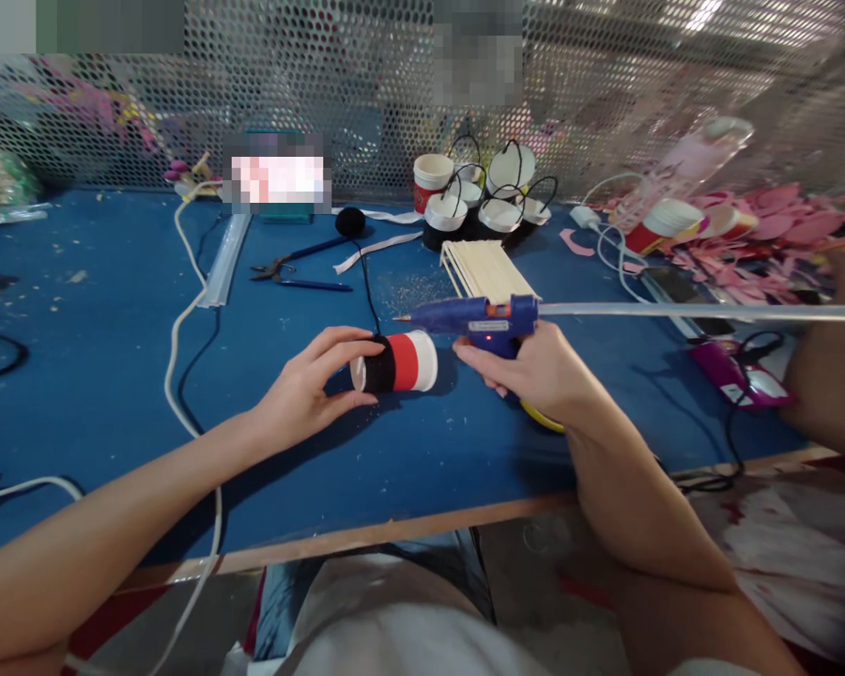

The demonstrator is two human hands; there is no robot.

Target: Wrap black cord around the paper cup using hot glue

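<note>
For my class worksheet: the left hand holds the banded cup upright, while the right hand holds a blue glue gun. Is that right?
Not quite: in the head view, the banded cup is on its side, not upright. The left hand does hold it, and the right hand holds a blue glue gun.

Both forearms point(183, 479) reach forward, left grip point(311, 380) cupped, right grip point(539, 371) curled.

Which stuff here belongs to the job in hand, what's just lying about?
In use:
paper cup, on its side in the left hand
hot glue gun in the right hand, with glue stick
black cord ball, strand running to the cup

Apparently lying about:
blue-handled pliers
pale sticks
pink cut-outs
purple packet
</note>
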